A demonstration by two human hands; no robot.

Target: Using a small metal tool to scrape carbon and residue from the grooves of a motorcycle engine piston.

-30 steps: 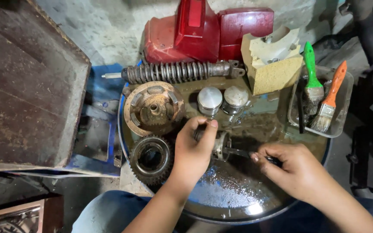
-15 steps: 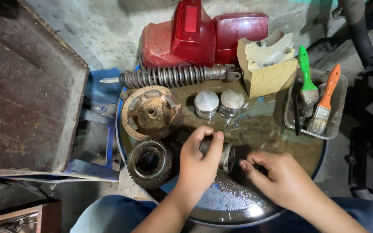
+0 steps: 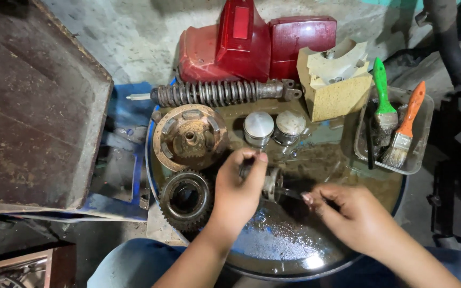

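Gear [image 3: 186, 198] in basin [image 3: 273, 266], left; brushes [image 3: 396, 122] in tray [image 3: 420, 160], right.

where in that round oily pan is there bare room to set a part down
The near part of the round metal pan, below both hands, lies bare but wet. A second bare patch sits between the two silver pistons and the clear brush tray. The left side is crowded: rusty round hub, toothed gear.

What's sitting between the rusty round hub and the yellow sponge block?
In the head view, two silver pistons stand side by side between the rusty round hub and the yellow sponge block, in the oily basin.
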